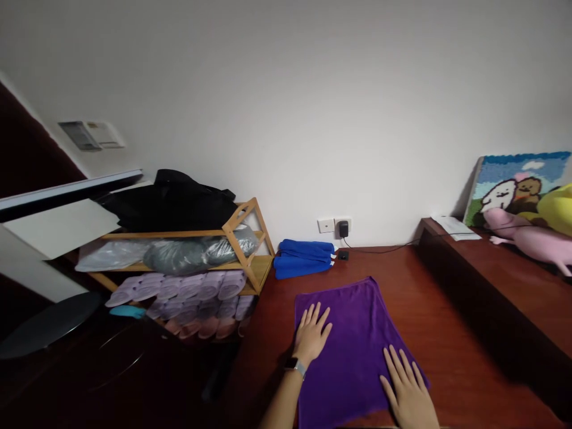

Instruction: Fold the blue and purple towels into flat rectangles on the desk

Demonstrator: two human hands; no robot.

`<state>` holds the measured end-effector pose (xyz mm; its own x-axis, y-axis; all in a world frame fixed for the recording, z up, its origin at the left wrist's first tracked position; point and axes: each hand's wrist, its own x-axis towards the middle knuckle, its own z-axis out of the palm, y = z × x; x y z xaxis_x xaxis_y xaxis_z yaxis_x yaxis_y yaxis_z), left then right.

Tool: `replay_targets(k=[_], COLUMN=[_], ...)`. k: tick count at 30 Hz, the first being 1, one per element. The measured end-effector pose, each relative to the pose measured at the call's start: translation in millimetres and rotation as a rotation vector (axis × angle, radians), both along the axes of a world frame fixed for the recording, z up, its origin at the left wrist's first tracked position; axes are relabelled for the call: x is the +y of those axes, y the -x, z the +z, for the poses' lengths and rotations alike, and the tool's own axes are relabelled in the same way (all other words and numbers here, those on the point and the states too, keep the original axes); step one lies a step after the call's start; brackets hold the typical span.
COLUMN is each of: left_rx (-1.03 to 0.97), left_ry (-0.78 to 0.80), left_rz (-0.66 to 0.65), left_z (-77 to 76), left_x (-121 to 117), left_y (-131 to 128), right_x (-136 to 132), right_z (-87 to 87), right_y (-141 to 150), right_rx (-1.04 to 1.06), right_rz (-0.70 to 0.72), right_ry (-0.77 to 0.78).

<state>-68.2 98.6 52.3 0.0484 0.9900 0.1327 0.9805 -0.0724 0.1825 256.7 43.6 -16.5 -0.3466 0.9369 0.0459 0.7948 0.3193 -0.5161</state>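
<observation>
1. Head view: a purple cloth [351,357] lies spread on the reddish-brown worktop [465,351], directly in front of the person; its outline is uneven, with the far edge slanting up to a corner.
2. The left hand [311,335] rests palm down near the cloth's left edge, fingers extended and slightly parted, grasping nothing. This placement probably steadies that side.
3. The right hand [406,384] is likewise open and flat, over the near right part of the cloth. Hands set on opposite sides would plausibly keep the fabric flat between them; how hard they press, I cannot tell.
4. Folded blue cloths [304,260] lie beyond the purple one, near the wall, perhaps put there to leave room for spreading.
5. A black plug [343,229] sits in the wall socket [326,226], its cable [379,251] running right along the worktop's back, apart from the purple cloth.
</observation>
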Motion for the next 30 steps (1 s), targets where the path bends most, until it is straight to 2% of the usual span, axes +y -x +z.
replay_targets(k=[2,5,7,8,10,13,15,17,19,24,27,30], left_rx=[0.072,0.194,0.250,0.258,0.227,0.131,0.092,0.072,0.054,0.026,0.023,0.035], left_ry=[0.005,0.016,0.026,0.020,-0.025,-0.127,-0.147,-0.112,-0.059,-0.018,-0.023,-0.045], left_rz=[0.115,0.284,0.347,0.356,0.323,0.189,0.087,0.025,0.027,0.146,0.147,0.134], left_z=[2.0,8.5,13.9,16.6,21.6,26.1,24.4,17.8,7.8,-15.2,-19.9,-16.6], left_x=[-17,-59,-89,-101,-114,-104,-85,-66,-53,-47,-49,-45], left_y=[-4,-22,-40,-49,-65,-72,-67,-59,-54,-57,-59,-59], right_x=[25,85,119,130,138,125,115,112,120,158,176,186], right_z=[12.5,48.6,69.4,75.9,78.8,64.1,50.7,42.0,40.8,57.6,62.6,57.1], right_y=[-15,-31,-33,-31,-21,-6,-1,-2,-6,-4,3,7], right_rx=[-0.084,-0.172,-0.223,-0.245,-0.270,-0.269,-0.294,-0.337,-0.370,-0.364,-0.329,-0.309], right_rz=[0.046,0.293,0.384,0.372,0.223,-0.047,-0.108,-0.103,-0.085,-0.027,-0.022,-0.013], right_ry=[-0.055,-0.045,-0.025,-0.031,-0.043,-0.036,-0.002,0.025,0.039,0.033,-0.015,-0.022])
